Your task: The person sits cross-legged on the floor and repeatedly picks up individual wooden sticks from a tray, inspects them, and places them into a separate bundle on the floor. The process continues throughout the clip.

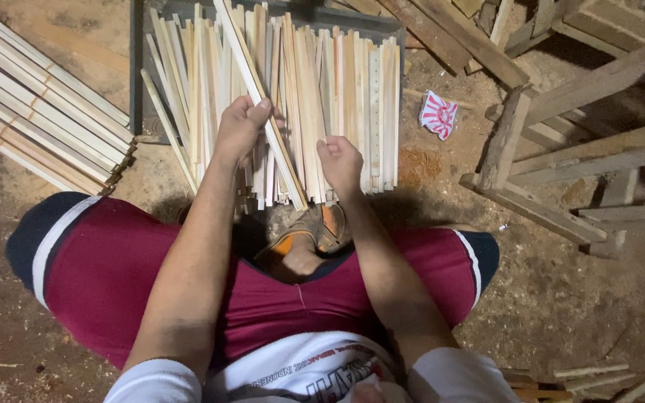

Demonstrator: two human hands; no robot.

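Note:
I sit on the dirt floor with my knees apart, in dark red shorts. In front of me lies a heap of thin pale wooden slats on a dark board. My left hand is closed around one long slat that runs diagonally up across the heap. My right hand rests on the near ends of the slats in the middle of the heap, fingers curled over them; whether it grips one I cannot tell.
A tied bundle of longer slats lies at the left. Rough wooden frames stand at the right, planks at the top right. A crumpled red and white wrapper lies on the floor. Several loose sticks lie at the lower right.

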